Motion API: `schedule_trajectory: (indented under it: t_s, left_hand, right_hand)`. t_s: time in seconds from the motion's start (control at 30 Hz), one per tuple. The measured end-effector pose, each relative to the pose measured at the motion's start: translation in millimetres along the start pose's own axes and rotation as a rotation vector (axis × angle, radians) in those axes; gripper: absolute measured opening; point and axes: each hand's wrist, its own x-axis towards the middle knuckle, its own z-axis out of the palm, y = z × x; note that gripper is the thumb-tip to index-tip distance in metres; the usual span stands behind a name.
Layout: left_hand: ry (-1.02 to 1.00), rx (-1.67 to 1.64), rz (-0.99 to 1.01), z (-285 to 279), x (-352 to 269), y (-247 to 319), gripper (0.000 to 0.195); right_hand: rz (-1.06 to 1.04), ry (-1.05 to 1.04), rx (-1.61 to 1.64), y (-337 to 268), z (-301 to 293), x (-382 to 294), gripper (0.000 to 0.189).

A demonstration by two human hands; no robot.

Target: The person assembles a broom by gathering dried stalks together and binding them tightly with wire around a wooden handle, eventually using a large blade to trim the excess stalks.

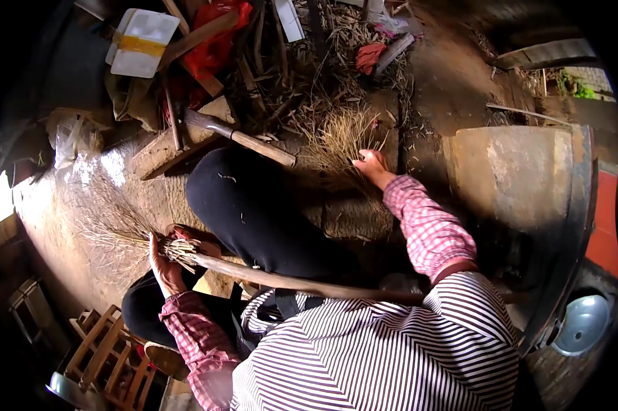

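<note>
My left hand (166, 267) is closed around a bundle of thin dry twigs (116, 228) at one end of a long wooden pole (288, 282). The cut stalk ends cluster by the pole, and the twigs fan out to the left. That pole crosses my lap and passes beneath my right arm. Out in front, my right hand (373, 167) is at the right edge of a pile of dry straw-coloured stalks (345, 136) on the floor. Its fingers are curled and touch the stalks; whether they grip any is not clear.
A chopping blade with a wooden handle (263, 148) leans on a wooden block (170, 151) beyond my knee. Wood scraps, a red plastic bag (214, 38) and a white foam box (144, 43) lie farther off. A large curved container (514, 169) stands right; a slatted wooden rack (106, 354) is lower left.
</note>
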Motion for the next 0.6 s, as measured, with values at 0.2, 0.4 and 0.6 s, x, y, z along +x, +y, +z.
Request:
schedule_trajectory:
  t_s: [0.2,0.4,0.6]
  left_hand:
    - [0.042,0.031,-0.072,-8,7,-21,0.027]
    - [0.014,0.103,-0.043,14,0,-27,0.029]
    - [0.039,0.102,-0.016,19,2,-32,0.025]
  right_hand:
    - [-0.027,0.182,-0.205,-50,26,38,0.034]
    - [-0.014,0.195,-0.447,-52,37,63,0.027]
    - [0.006,0.304,-0.279,-41,8,47,0.019]
